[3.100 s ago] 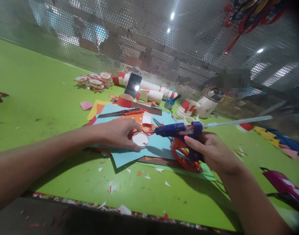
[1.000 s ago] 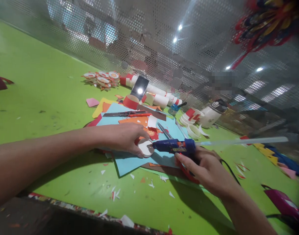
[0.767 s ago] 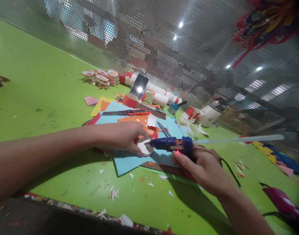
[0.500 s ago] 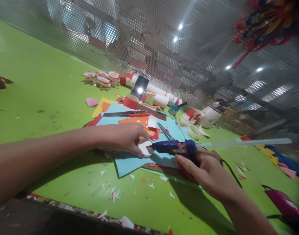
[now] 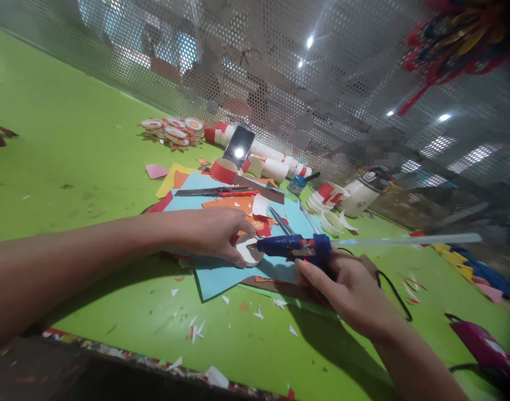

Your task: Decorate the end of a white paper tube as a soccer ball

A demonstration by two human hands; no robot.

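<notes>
My left hand grips a round white disc by its left edge, thumb and fingers closed around it. In my right hand is a blue hot glue gun, its nozzle at the upper face of the disc. From the back of the gun a long translucent glue stick sticks out to the right. Beneath both hands lies light blue paper on top of other coloured sheets. Beyond the disc are tweezers and a white paper piece. Whether glue is coming out cannot be seen.
On the green table small paper scraps are scattered. Behind the sheets stand a phone, decorated discs, a red paper ring, paper cups and a white kettle-like object. A perforated screen rises behind.
The glue gun has shifted slightly left and up, its nozzle moving a little across the disc. My left hand keeps its hold on the disc.
</notes>
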